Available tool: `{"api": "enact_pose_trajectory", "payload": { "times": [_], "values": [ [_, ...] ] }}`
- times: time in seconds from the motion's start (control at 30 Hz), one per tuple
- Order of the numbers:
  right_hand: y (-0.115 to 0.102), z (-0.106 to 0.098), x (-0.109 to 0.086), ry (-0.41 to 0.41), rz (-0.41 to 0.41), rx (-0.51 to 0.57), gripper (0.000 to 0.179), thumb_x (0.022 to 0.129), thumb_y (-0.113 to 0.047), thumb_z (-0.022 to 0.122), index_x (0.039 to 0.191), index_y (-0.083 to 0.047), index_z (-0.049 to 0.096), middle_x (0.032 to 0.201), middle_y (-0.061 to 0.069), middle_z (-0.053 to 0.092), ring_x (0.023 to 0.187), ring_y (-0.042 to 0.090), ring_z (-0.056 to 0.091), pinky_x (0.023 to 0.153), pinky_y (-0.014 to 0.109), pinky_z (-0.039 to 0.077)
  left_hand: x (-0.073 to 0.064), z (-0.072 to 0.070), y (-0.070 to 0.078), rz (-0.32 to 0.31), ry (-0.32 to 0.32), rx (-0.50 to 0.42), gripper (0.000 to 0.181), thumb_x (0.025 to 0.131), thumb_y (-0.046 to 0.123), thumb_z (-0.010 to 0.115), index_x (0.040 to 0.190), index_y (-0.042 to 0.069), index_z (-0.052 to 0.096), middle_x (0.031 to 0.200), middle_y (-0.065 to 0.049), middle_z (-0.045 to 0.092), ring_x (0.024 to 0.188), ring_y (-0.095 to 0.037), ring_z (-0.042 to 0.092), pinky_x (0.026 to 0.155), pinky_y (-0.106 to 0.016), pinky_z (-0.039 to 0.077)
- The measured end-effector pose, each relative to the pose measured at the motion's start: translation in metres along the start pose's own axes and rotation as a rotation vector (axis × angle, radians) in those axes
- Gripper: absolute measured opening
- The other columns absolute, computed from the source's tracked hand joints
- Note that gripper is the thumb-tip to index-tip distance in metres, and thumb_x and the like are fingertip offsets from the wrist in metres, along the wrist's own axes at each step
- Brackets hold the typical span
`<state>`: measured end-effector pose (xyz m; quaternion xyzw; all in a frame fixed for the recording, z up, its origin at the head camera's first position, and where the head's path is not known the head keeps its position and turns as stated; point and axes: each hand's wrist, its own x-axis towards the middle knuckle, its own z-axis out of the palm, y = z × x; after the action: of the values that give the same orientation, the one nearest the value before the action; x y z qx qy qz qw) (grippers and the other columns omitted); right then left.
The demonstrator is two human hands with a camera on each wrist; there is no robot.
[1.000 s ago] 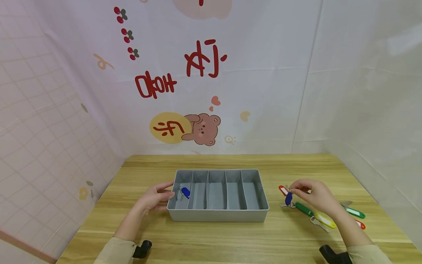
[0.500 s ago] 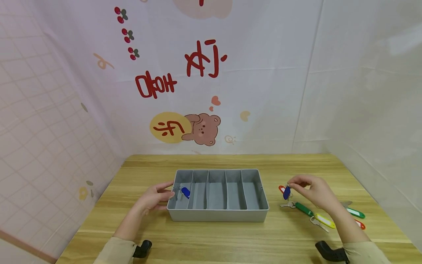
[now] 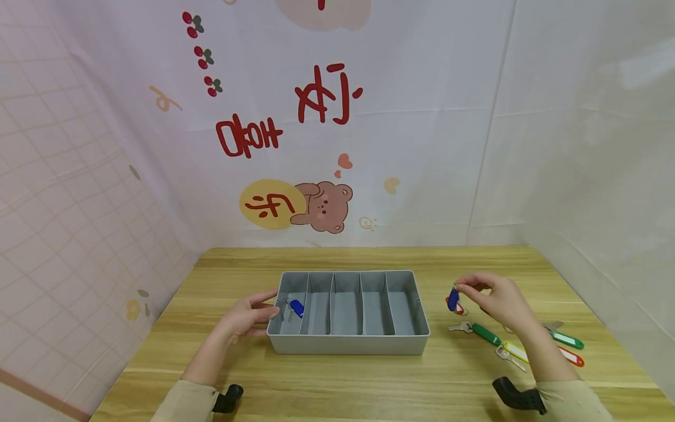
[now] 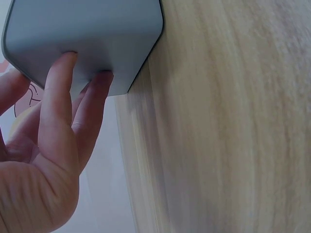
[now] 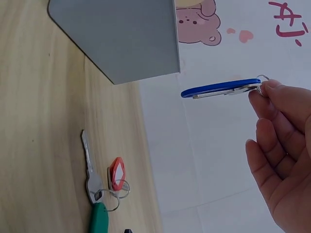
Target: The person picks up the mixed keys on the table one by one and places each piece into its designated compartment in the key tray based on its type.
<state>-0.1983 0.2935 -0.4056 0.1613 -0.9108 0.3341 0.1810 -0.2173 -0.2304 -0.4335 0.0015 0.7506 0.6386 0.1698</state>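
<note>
Blue key tag [image 3: 453, 299]: pinched by ring [image 5: 263, 77] in right hand [image 3: 493, 299]; second blue tag [image 3: 297, 308] already in tray's [image 3: 348, 346] leftmost compartment [image 3: 295, 284]; five tags [image 3: 486, 334] left on desk [image 3: 316, 387]; left hand [image 3: 248, 316] spread against tray

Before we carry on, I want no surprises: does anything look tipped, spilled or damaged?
Nothing stands out. The gray tray sits flat, the left hand touching its end; one blue tag lies in its leftmost compartment, and the right hand holds a second blue tag. Loose keys lie scattered on the table, showing no visible damage.
</note>
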Motion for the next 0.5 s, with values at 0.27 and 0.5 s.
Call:
{"api": "enact_pose_trajectory", "payload": {
  "times": [0.27,0.5],
  "values": [
    [-0.008,0.005,0.006,0.020,0.010,0.018,0.005,0.091,-0.019,0.074,0.093,-0.023,0.076,0.087,-0.012,0.071,0.079,0.003,0.061,0.066,0.025,0.048,0.000,-0.001,0.000,-0.001,-0.009,0.007,0.069,0.094,0.011,0.068,0.152,-0.001,0.033,0.131,-0.032,0.052,0.102,-0.034,0.066,0.075,-0.042,0.060],
    [-0.014,0.010,0.014,0.017,0.018,0.024,0.003,0.092,-0.022,0.073,0.093,-0.022,0.076,0.088,-0.010,0.071,0.080,0.005,0.060,0.067,0.026,0.049,0.000,-0.001,0.001,-0.005,-0.002,0.008,0.068,0.094,0.010,0.068,0.152,0.000,0.034,0.130,-0.030,0.054,0.103,-0.034,0.066,0.075,-0.042,0.060]
  ]
}}
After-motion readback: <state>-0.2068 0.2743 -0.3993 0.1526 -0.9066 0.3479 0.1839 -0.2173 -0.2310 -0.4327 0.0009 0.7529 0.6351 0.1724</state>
